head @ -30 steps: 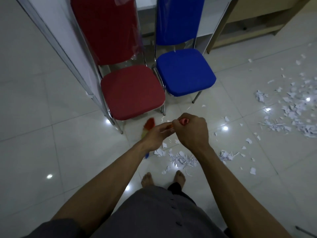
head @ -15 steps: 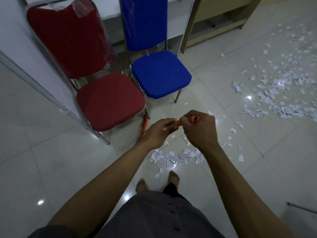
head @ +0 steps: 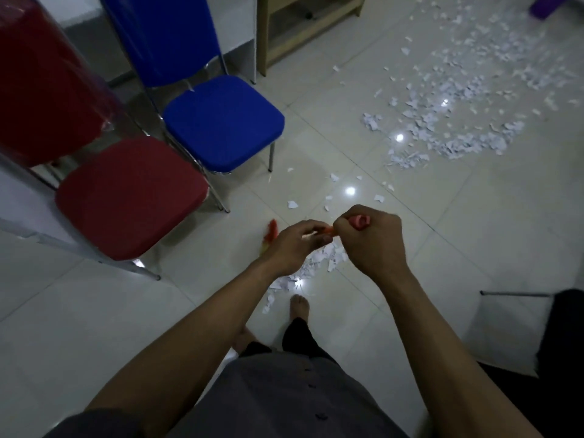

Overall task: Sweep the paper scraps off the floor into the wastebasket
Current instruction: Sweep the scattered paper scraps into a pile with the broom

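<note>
A person is standing barefoot on a pale tiled floor (head: 474,248), holding a broom with both hands in front of the body. The right hand (head: 373,238) is wrapping tightly around the red top end of the broom handle (head: 358,221), with the knob poking out above the fist. The left hand (head: 295,245) is gripping the same handle just below, fingers curling around it, and the two hands are almost touching. The broom's head (head: 270,233), red with a yellowish edge, is showing blurred past the left hand, close to the floor. A small heap of paper scraps (head: 316,263) is lying under the hands, just ahead of the bare foot (head: 299,306). A few loose scraps (head: 331,197) are dotting the tiles beyond the hands, and a much larger spread of scraps (head: 458,121) is covering the floor at the upper right, well apart from the small heap. A purple object (head: 546,6), partly cut off at the top right corner, is sitting beyond that spread; whether it is the wastebasket cannot be told. A red chair (head: 129,197) and a blue chair (head: 221,121) are standing side by side at the left.
</note>
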